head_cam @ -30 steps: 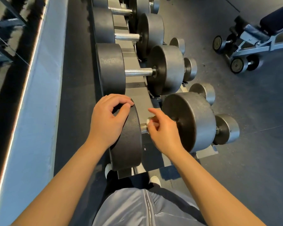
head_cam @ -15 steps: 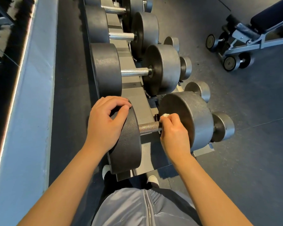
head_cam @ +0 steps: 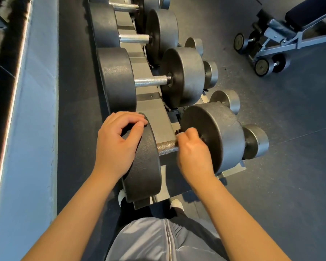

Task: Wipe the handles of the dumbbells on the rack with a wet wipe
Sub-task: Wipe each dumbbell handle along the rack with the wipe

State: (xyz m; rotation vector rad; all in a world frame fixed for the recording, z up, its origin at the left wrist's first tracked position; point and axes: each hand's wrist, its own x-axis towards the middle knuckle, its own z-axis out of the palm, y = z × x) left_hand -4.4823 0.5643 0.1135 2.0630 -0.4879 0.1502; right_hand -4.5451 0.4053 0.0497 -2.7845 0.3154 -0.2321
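The nearest dumbbell lies across the grey rack [head_cam: 154, 113], its knurled handle [head_cam: 166, 146] showing between two dark weight heads. My left hand [head_cam: 117, 146] grips the top of the near-left weight head [head_cam: 145, 166], fingers curled over its rim. My right hand [head_cam: 194, 153] is wrapped round the right end of the handle, close to the right weight head [head_cam: 220, 136]. A small bit of white wet wipe [head_cam: 180, 133] shows by my fingers; most of it is hidden in my fist.
More dumbbells line the rack farther away, the nearest with a bare steel handle [head_cam: 151, 81]. Smaller dumbbells [head_cam: 256, 140] sit on a lower tier to the right. A wheeled bench [head_cam: 277, 40] stands on the dark floor at top right. A pale wall ledge [head_cam: 32, 110] runs along the left.
My right hand slid from the left end of the handle to its right end against the weight head and closed round the bar. The left hand stayed on the weight head.
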